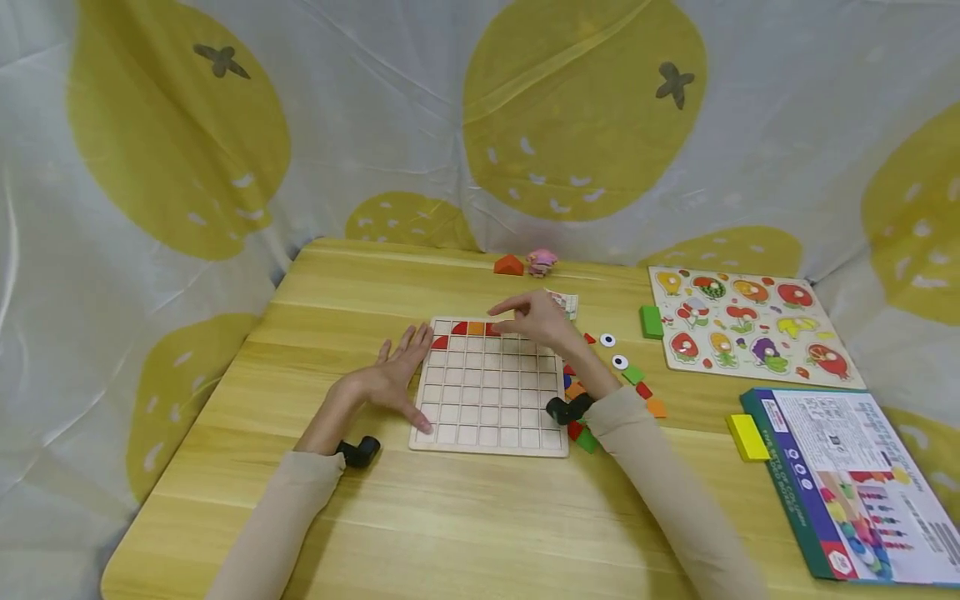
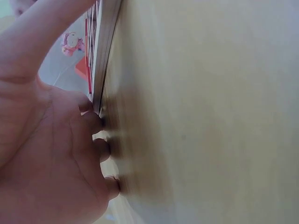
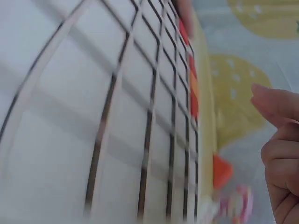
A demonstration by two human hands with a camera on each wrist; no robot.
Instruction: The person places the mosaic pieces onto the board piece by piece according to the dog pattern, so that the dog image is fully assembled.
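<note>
The left hand (image 1: 392, 377), fingers spread, touches the gridded board (image 1: 468, 392), which holds red pieces (image 1: 441, 342) and an orange piece (image 1: 476, 328) beside the empty, loosely bent right hand (image 1: 543, 318).

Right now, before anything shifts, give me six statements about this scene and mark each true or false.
1. The left hand is at the left edge of the grid board. True.
2. In the head view, the pink figurine is right of the orange-red block. True.
3. The right hand grips the pink figurine. False: it is over the board's far part, with nothing visible in its fingers.
4. Most visible cells hold coloured pieces. False: most are bare.
5. The yellow block lies right of the box. False: it lies left.
6. A green block lies beside the fruit puzzle. True.
</note>
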